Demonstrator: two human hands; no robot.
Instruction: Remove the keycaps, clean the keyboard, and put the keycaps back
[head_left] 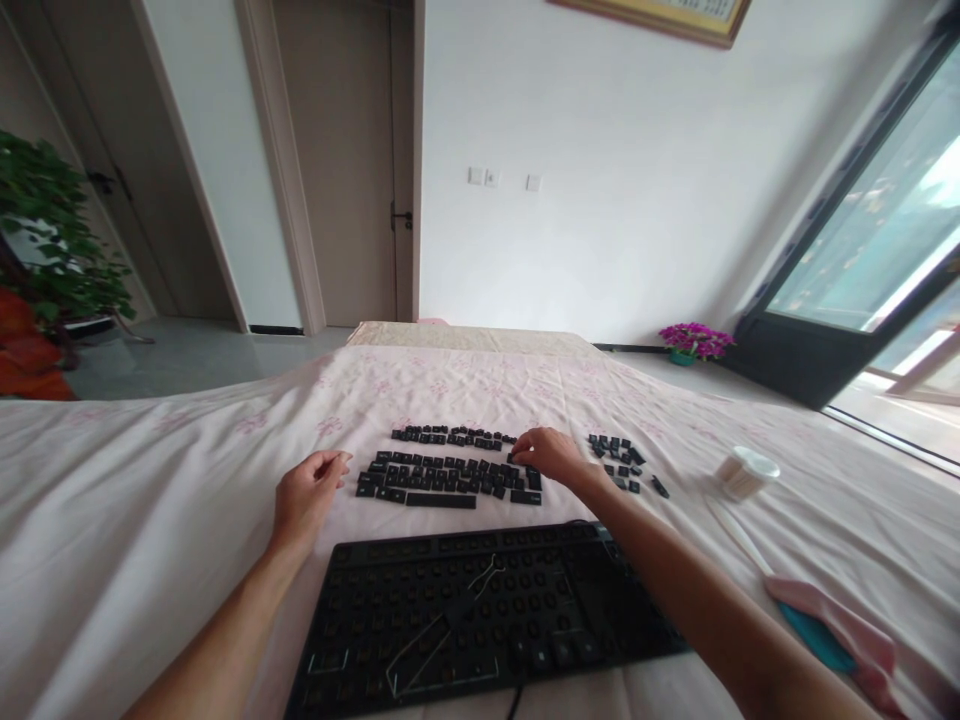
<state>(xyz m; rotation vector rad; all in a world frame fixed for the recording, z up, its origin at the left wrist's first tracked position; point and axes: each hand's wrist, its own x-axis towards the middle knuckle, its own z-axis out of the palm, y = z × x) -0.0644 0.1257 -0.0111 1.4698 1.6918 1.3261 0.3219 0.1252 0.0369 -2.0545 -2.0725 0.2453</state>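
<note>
Right hand (pixel 551 453) reaches over the far right end of the rows of loose black plastic keycaps (pixel 450 478) laid out on the pink floral bedsheet (pixel 150 500), its fingers curled down onto a cap there; whether it actually pinches one cannot be told. The left hand (pixel 307 495) rests beside the left end of those rows, loosely curled and holding nothing visible. Nearer the person lies the black keyboard base stripped of its caps (pixel 480 610), with a thin wire keycap puller (pixel 450 630) lying across it. A smaller cluster of black keycaps (pixel 622 460) sits to the right, and a white round container (pixel 746 472) lies further right. On such soft cloth, a sleeve or wrist dragging across could likely scatter the ordered rows.
</note>
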